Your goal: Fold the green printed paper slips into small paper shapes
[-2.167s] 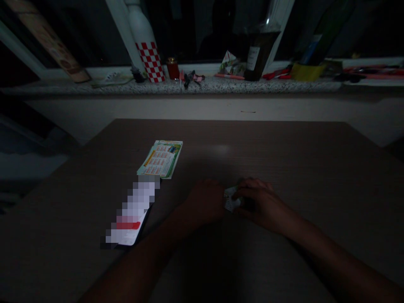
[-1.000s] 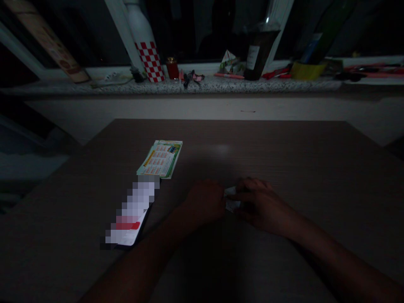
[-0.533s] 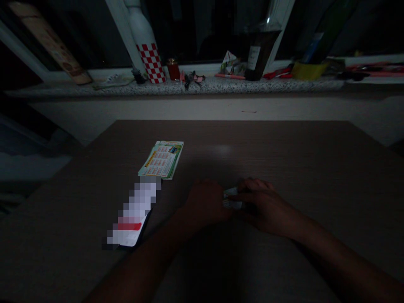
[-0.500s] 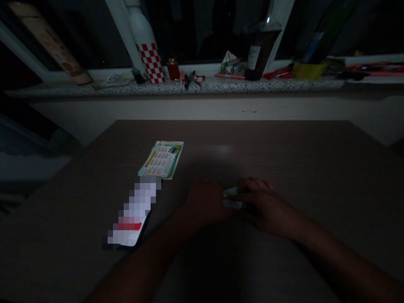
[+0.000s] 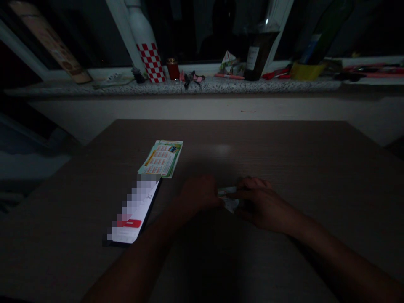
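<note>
The room is dim. Both hands rest low on the table (image 5: 284,147), close together, with a small folded paper (image 5: 229,198) between them. The left hand (image 5: 200,194) is curled shut on the paper's left edge. The right hand (image 5: 259,203) has its fingers closed over the right part, one finger stretched across the top. The paper lies on the table near the front, at about the middle. To the left, well apart, lie a printed card (image 5: 161,158) and, just in front of it, a long white sheet (image 5: 135,210). A checkered bottle (image 5: 147,50) stands on the sill (image 5: 221,86) behind.
</note>
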Motion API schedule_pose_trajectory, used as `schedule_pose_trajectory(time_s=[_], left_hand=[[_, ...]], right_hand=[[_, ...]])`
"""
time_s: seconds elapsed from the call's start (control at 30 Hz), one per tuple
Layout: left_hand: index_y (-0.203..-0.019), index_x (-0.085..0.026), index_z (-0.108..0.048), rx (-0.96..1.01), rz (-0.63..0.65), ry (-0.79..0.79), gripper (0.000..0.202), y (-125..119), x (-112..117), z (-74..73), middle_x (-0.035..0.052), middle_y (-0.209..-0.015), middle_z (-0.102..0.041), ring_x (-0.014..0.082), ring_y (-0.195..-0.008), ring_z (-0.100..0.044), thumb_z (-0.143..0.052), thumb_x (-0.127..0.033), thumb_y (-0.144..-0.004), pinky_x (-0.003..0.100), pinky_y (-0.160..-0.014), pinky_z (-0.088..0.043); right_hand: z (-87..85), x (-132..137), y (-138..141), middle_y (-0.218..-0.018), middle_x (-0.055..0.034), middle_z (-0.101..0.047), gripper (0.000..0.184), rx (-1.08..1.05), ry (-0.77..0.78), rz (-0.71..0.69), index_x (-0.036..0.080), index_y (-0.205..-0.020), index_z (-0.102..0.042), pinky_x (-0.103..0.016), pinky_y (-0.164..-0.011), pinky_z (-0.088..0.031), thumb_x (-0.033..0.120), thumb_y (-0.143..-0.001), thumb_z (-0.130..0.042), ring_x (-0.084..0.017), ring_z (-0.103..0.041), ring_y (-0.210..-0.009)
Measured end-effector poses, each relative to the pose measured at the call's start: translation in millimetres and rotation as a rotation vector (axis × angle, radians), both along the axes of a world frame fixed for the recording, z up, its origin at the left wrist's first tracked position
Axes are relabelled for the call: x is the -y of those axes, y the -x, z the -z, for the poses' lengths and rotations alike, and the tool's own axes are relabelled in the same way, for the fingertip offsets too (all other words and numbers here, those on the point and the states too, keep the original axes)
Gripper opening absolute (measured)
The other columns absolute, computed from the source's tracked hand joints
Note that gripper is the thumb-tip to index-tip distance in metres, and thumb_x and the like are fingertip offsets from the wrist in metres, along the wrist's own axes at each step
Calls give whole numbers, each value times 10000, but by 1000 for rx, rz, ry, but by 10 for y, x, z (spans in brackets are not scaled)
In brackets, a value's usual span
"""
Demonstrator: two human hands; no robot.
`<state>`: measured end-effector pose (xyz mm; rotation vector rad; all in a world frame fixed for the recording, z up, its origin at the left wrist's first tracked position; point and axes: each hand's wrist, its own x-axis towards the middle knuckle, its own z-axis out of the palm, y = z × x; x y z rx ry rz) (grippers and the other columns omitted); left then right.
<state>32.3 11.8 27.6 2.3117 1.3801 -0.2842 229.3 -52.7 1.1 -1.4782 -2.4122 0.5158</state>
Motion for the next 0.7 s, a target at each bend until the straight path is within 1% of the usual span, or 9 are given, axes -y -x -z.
schedule_pose_trajectory(time_s=[0.1,0.2,0.33,0.47,0.53,0.7], left_hand=[[-829,-190,-708,-12,-15,5,311,-19,-1,-14,61,-785,-699,199,-638,-644,-654,-446,-661,254,-527,-424],[-825,-191,-713,-9,-31,2,319,-34,11,-22,68,-783,-702,199,-642,-643,-653,-456,-658,252,-530,-416],[-816,-199,-708,4,-27,-15,299,-17,4,4,68,-804,-705,216,-667,-651,-662,-447,-655,259,-531,-418],[-805,-214,-700,57,-51,-33,234,61,-61,56,50,-821,-708,204,-671,-644,-675,-384,-646,258,-547,-424],[-787,-211,-692,78,-76,-24,200,117,-109,77,43,-805,-704,197,-662,-638,-677,-349,-644,253,-531,-413],[-804,-199,-674,112,-89,-11,190,253,-194,109,31,-774,-684,175,-632,-623,-667,-334,-669,238,-508,-392]], right_hand=[[15,-5,9,-1062,-64,-602,440,-11,-5,2,325,-1184,-639,-425,-893,-339,278,-750,-698,-274,-516,-1046],[37,-7,36,-1068,-60,-609,414,-18,-24,38,331,-1157,-655,-431,-885,-340,324,-747,-712,-279,-518,-1045],[44,-2,66,-1060,-51,-619,389,-23,-21,72,342,-1114,-677,-430,-866,-348,319,-730,-733,-278,-531,-1031],[47,-7,60,-1070,-56,-622,388,-26,-17,68,331,-1104,-683,-443,-880,-344,309,-722,-741,-279,-534,-1030],[58,-13,54,-1066,-57,-624,390,-28,-21,72,329,-1100,-686,-447,-881,-342,305,-716,-747,-280,-536,-1028],[72,-17,51,-1049,-46,-621,413,-56,-27,79,330,-1103,-684,-448,-888,-337,287,-699,-760,-274,-533,-1033]])
